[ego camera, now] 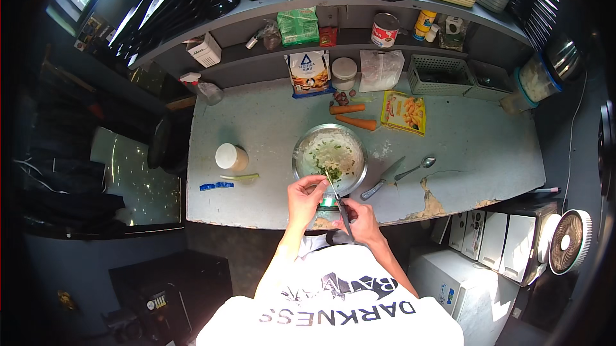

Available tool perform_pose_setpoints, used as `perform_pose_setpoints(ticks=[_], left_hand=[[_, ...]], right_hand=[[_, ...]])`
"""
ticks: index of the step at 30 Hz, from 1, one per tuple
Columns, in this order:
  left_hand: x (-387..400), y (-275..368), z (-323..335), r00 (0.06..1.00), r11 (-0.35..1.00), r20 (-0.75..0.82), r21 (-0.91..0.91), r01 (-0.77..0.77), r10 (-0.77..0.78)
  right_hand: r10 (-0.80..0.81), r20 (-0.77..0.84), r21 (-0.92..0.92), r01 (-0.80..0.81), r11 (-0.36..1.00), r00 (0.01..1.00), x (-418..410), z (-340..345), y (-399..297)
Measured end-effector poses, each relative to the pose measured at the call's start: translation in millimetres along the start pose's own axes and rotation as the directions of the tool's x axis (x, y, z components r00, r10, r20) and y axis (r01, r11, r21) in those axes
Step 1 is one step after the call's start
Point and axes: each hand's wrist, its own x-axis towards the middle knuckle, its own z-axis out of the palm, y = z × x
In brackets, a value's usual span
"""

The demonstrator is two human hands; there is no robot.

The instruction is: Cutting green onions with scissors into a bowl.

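Over the near rim of a metal mixing bowl (362, 175), my right hand (363, 223) grips a pair of black-handled scissors (343, 213) with the blades pointing away from me. My left hand (304, 199) pinches what looks like a short end of scallion (327, 172) at the blades; the fingers hide most of it. White flour (332, 146) lies in the bowl, and chopped green pieces (332, 171) are scattered on it, thickest near the scissors. Beneath the bowl's near side, a green-lit display (328, 201) shows, apparently a kitchen scale's.
Right of the bowl lie a knife (383, 178) and a spoon (416, 168). Carrots (356, 122), shallots (340, 99), a yellow packet (404, 112) and a flour bag (309, 74) are behind it. A lidded jar (231, 157) and a green stalk (239, 177) sit left. The table edge (240, 224) is chipped.
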Motion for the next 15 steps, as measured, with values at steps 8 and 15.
perform_pose_setpoints(ticks=[8,15], left_hand=[[-2.1,0.7,1.1,1.0,1.0,0.009,0.011,0.008,-0.008],[-3.5,1.2,0.3,1.0,1.0,0.005,-0.011,0.006,-0.006]], right_hand=[[0.003,-0.005,0.008,-0.003,1.0,1.0,-2.2,0.2,-3.1],[0.007,-0.032,0.087,-0.005,0.996,0.999,-4.9,2.5,-0.1]])
